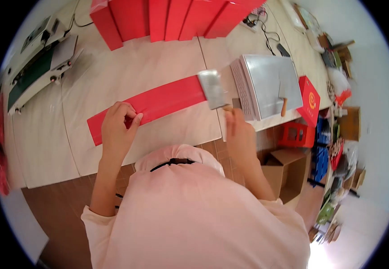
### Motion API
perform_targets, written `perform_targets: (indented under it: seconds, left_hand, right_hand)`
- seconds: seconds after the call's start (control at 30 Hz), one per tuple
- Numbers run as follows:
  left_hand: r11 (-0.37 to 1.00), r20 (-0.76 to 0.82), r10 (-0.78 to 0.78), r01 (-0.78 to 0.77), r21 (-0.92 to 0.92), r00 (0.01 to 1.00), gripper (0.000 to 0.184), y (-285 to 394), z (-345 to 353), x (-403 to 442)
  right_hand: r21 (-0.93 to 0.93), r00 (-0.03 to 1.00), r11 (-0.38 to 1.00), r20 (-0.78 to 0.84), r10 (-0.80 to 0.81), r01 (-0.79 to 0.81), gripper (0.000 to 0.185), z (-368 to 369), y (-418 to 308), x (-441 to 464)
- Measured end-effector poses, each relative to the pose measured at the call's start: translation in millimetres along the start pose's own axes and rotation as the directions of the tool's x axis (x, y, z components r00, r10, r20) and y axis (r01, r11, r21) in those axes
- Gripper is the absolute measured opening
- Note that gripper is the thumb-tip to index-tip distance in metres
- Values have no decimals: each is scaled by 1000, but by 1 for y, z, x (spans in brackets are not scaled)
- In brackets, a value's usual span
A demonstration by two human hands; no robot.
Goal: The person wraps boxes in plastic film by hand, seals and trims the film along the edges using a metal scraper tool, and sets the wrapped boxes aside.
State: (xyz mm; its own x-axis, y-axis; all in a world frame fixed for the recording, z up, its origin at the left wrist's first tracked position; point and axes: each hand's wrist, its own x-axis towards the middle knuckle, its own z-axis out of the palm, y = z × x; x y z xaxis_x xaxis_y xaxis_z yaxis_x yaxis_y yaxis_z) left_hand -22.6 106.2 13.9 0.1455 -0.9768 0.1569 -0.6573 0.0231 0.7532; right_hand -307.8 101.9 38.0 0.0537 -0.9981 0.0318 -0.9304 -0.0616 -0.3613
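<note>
A long red strip [167, 97] lies slantwise on the pale table. My left hand [122, 123] is at its left part, with thumb and fingers bent together on the strip's surface; whether they pinch anything is hidden. My right hand [239, 130] is closed round the short wooden handle of a wide metal scraper [212, 88]. The scraper's blade overlaps the strip's right end and looks slightly blurred. Just right of that hand sits a grey metal-topped box [270, 83], with a second small wooden-handled scraper [283, 101] on top.
Several red boxes [167, 20] stand at the back of the table. A machine [37, 67] occupies the left side. A red box with a gold emblem [309, 101] is at the right edge. Below are a cardboard box [286, 172] and a red stool [296, 134].
</note>
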Motion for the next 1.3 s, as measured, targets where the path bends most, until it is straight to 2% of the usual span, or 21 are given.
perform_targets:
  seconds: [0.13, 0.17, 0.27, 0.5, 0.53, 0.57, 0.6, 0.63, 0.67, 0.73, 0.83, 0.87, 0.9, 0.93, 0.97, 1.0, 1.03, 1.1, 1.17, 1.2, 1.3]
  left_hand:
    - [999, 15, 46, -46, 17, 999, 21, -5, 0, -3]
    - [997, 30, 68, -69, 30, 997, 22, -6, 1, -2]
    - [998, 17, 65, -65, -1, 998, 23, -3, 0, -3]
    - [999, 15, 41, -41, -18, 999, 21, 2, 0, -3]
    - [1000, 6, 21, -21, -2, 1000, 21, 0, 0, -4]
    - [1000, 2, 6, -6, 8, 1000, 22, -1, 3, -5]
    - [999, 26, 40, -40, -14, 999, 22, -2, 4, -4]
    - [999, 6, 35, -35, -8, 999, 22, -3, 3, -5]
    - [1000, -17, 22, -22, 2, 1000, 21, -2, 5, -5]
    - [999, -17, 34, -34, 4, 999, 22, 1, 8, -4]
    - [1000, -37, 7, -7, 18, 999, 22, -1, 7, -4]
    - [1000, -38, -10, 10, 3, 999, 22, -3, 6, -5]
    - [1000, -33, 21, -21, 4, 999, 23, -4, 5, -4]
    - [999, -27, 48, -47, 8, 998, 23, -5, 5, -3]
    - [999, -31, 39, -39, 8, 999, 23, -6, 5, -3]
    - [999, -30, 35, -35, 2, 999, 22, -6, 4, -5]
    - [999, -39, 1, 0, 35, 999, 22, -6, 3, -8]
    - [999, 24, -2, 3, -52, 1000, 18, -7, 1, -8]
    - [999, 36, 3, -1, -50, 999, 18, -9, -2, -8]
    - [998, 41, 7, -5, -56, 999, 18, -3, -1, -5]
    - [995, 21, -6, 8, -98, 1000, 16, -5, 1, -7]
  right_hand:
    - [321, 955, 911, -61, 292, -258, 31, -31, 34, 17]
    - [304, 950, 939, -212, 229, -158, 34, -28, 57, 27]
    - [188, 911, 920, -171, 376, -344, 35, -18, 141, 66]
    - [97, 889, 935, -290, 355, -342, 44, 22, 241, 94]
    - [-12, 900, 928, -247, 359, -373, 37, 35, 263, 102]
    - [125, 880, 895, -165, 445, -429, 29, 60, 299, 110]
    - [-24, 932, 945, -176, 317, -326, 25, 62, 296, 109]
    - [-42, 930, 941, -173, 323, -335, 30, 81, 321, 113]
    - [51, 821, 825, -73, 566, -563, 36, 88, 326, 117]
    - [81, 808, 810, -66, 586, -581, 41, 98, 337, 111]
    - [-230, 941, 918, -177, 288, -324, 41, 118, 357, 107]
    - [-176, 888, 877, -210, 410, -447, 36, 109, 332, 108]
    - [-480, 972, 855, -213, 103, -195, 40, 105, 338, 107]
    - [-253, 865, 909, -467, 185, -331, 35, 86, 284, 108]
    - [-245, 901, 937, -414, 132, -249, 34, 71, 262, 114]
    - [63, 852, 989, -503, 149, -136, 28, 55, 211, 117]
    - [156, 854, 988, -514, 77, 5, 25, 28, 139, 106]
    - [156, 830, 942, -530, -173, 296, 23, 18, 53, 87]
    - [261, 725, 704, -467, -507, 660, 35, 43, -11, 73]
    - [192, 707, 682, -256, -660, 706, 39, 43, -36, 66]
    - [299, 640, 573, -227, -734, 763, 41, 79, -74, 59]
